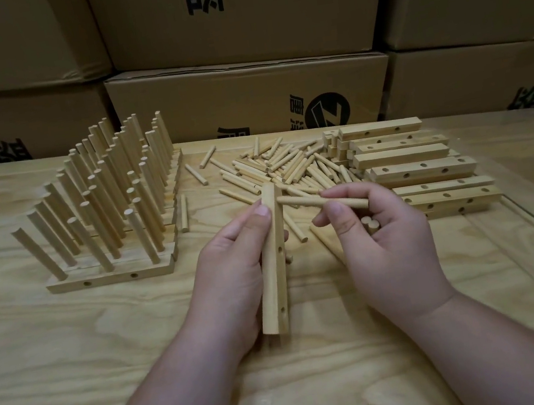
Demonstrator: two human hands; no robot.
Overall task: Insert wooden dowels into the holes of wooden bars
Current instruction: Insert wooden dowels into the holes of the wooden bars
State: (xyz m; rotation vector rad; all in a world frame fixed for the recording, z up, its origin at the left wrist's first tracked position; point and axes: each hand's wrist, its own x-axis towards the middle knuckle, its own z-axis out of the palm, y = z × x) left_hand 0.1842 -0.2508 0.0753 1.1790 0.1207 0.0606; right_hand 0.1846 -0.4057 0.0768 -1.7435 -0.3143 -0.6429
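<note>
Left hand (233, 263) grips a smooth pale square-edged wooden bar (274, 270) with drilled holes, while right hand (381, 233) pinches a round light-wood dowel (310, 201) above the grainy plywood counter (104, 330).

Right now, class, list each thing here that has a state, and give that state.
Left hand: grips the bar.
Right hand: pinches a dowel, spare dowels in the palm.
Bar: held on end, holes empty.
Dowel: not yet inserted.
Finished bars: dowels upright.
Stacked bars: holes empty.
Loose dowels: piled flat.
</note>
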